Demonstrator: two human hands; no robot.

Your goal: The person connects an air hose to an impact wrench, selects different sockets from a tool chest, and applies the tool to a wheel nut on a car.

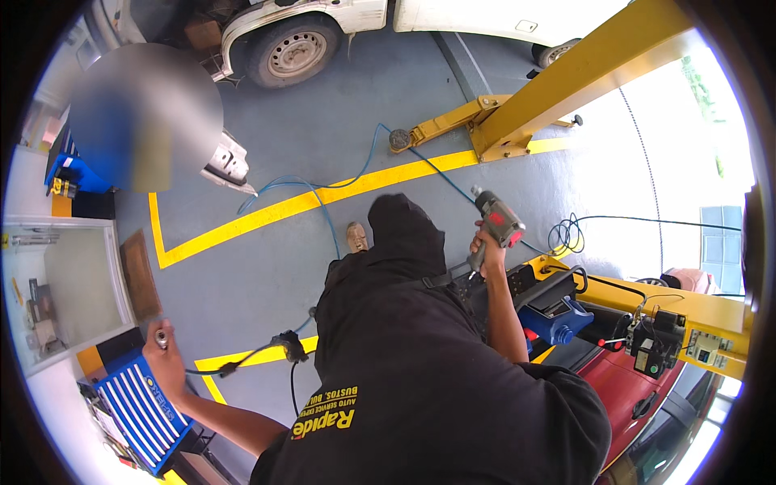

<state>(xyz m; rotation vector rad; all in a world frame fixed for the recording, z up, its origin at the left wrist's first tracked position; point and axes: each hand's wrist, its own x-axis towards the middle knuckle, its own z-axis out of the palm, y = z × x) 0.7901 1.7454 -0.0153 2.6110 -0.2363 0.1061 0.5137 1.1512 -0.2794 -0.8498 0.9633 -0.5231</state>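
Note:
My right hand (488, 252) is wrapped round the handle of a grey and red impact wrench (503, 221). The tool's nose points up and away, over the grey floor. Far out to the left, my left hand (166, 365) is closed round a small silver metal piece (162, 339) with a round end, which looks like a socket. Most of that piece is hidden in the fingers. Close by the left wrist runs a black cord (257, 353) with a dark connector box (289, 346) along it.
A blue hose (376, 153) snakes over the floor. Ahead stand a yellow lift post (566, 77) with its arm (444, 125) and a white vehicle (315, 16). A blue tool cabinet (145, 412) is at lower left. A red car (626, 396) and a blue jug (558, 319) are at right.

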